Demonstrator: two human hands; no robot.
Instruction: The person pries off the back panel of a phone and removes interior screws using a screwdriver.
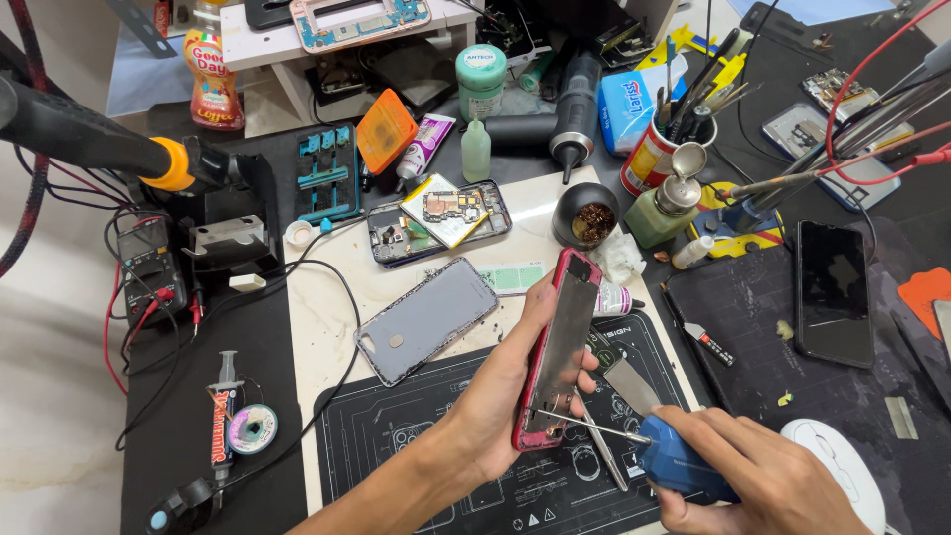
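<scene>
Gripping a red-framed phone (555,352) upright on its edge, the left hand (495,396) wraps fingers behind and thumb in front, over the black work mat (396,446). Right hand (763,476) is closed around a blue-handled screwdriver (674,461), its thin tip touching the phone's lower inside edge. Metal tweezers (606,456) lie just below on the mat. A grey back cover (426,319) rests to the left; an opened phone with bare board (441,220) sits behind it. A black phone (834,292) lies far right.
</scene>
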